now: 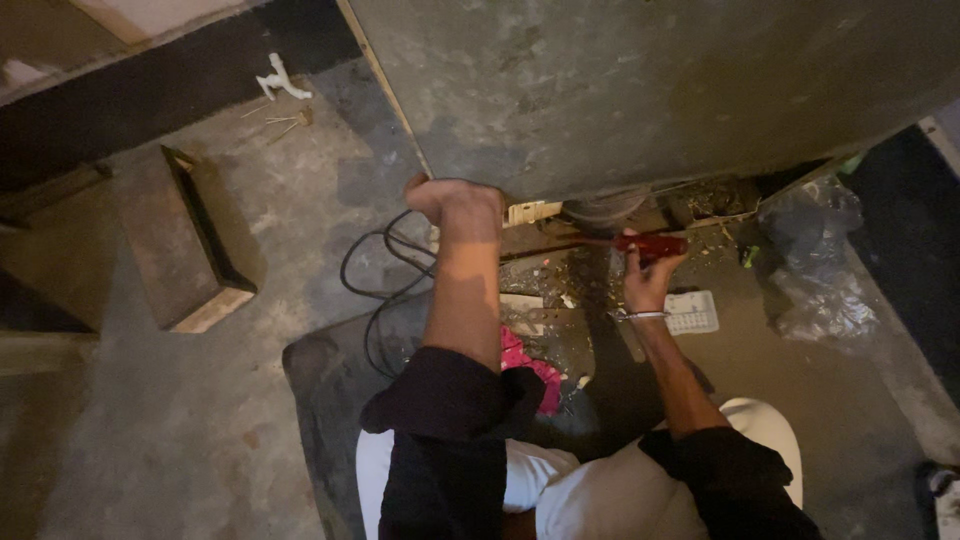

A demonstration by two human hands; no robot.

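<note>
Head view — right hand (648, 280) fingers clasp red tool (652, 243).

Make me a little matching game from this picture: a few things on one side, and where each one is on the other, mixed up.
Things:
1. red-handled tool
2. black cable
3. pink cloth
4. clear plastic bag

Places:
A. far right, on the floor
B. in the right hand
C. looped on the floor beside the left forearm
D. between the two forearms, near the knees

Pairs: 1-B, 2-C, 3-D, 4-A

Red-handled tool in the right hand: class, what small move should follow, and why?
Probably push the red-handled tool a little further under the grey metal panel: the right hand aims it there, while the left hand presses the panel's lower edge.
</note>
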